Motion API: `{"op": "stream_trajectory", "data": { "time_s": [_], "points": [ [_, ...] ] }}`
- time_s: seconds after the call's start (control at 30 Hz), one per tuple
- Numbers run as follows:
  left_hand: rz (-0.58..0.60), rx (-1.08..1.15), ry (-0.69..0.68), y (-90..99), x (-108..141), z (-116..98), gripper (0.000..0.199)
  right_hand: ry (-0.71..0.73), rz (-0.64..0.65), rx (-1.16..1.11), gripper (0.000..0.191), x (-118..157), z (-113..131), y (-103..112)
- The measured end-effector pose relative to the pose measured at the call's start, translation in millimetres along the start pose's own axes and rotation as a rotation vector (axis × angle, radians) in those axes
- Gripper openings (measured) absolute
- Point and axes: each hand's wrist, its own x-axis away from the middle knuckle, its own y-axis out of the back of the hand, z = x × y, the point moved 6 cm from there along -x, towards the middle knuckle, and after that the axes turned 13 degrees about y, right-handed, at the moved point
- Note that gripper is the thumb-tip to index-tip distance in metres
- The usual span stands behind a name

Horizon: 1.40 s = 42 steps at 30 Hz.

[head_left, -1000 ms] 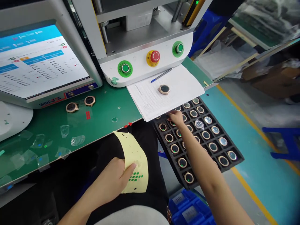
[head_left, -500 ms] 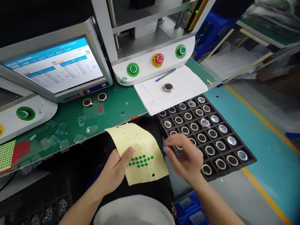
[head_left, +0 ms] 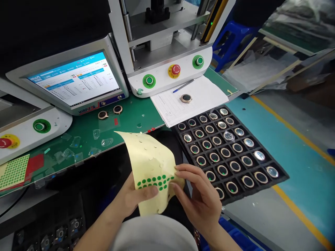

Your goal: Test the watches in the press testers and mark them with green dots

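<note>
A pale yellow sheet (head_left: 148,151) with several rows of round green stickers is curved upward over my lap. My left hand (head_left: 132,195) grips its lower left side, thumb on top across the stickers. At the right edge, by the end of the sticker rows, my right hand (head_left: 200,197) pinches the sheet between thumb and fingers; whether a loose sticker is there I cannot tell. Close to that hand lies a black compartment tray (head_left: 251,191) of round watch cases (head_left: 235,166), several bearing a small green dot.
Behind the sheet are a green bench (head_left: 136,118), clear film scraps (head_left: 106,142) and two watch cases (head_left: 117,109). A watch case (head_left: 186,98) and a pen (head_left: 184,85) rest on papers (head_left: 209,92). A press with buttons (head_left: 149,81) and a screen (head_left: 75,82) stand behind.
My right hand has moved from above the tray left and down to the sheet's right edge. The sheet is now more curved, and my left thumb lies lower across the stickers.
</note>
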Motion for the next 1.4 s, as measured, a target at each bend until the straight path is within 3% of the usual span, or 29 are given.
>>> {"op": "stream_trajectory", "data": {
  "time_s": [0.33, 0.5, 0.67, 0.87, 1.0, 1.23, 1.4],
  "points": [
    [-0.124, -0.205, -0.094, -4.9, 9.5, 2.8, 0.054, 0.194, -0.033, 0.201, 0.024, -5.8, 11.6, 5.0],
    [-0.077, -0.459, -0.165, -12.6, 14.7, -8.7, 0.052, 0.189, -0.005, 0.188, 0.022, -4.8, 11.2, 3.2],
    [-0.031, -0.568, -0.173, -21.7, 15.9, -15.5, 0.055, 0.146, -0.032, 0.07, 0.021, -4.5, 7.5, 4.2],
    [-0.023, -0.735, -0.21, -25.8, 18.3, -13.6, 0.056, 0.159, -0.061, 0.132, 0.024, 0.4, 9.8, 7.4],
    [-0.049, -0.657, -0.21, -23.1, 18.4, -13.8, 0.051, 0.19, -0.082, 0.206, 0.027, 3.1, 11.7, 9.9],
    [-0.101, -0.626, -0.199, -26.3, 17.9, -21.9, 0.046, 0.179, 0.023, 0.262, 0.022, -1.1, 9.2, 7.4],
    [-0.191, -0.547, -0.141, -14.1, 16.0, -14.0, 0.05, 0.244, 0.067, 0.349, 0.024, 0.6, 13.4, 5.2]
  ]
}}
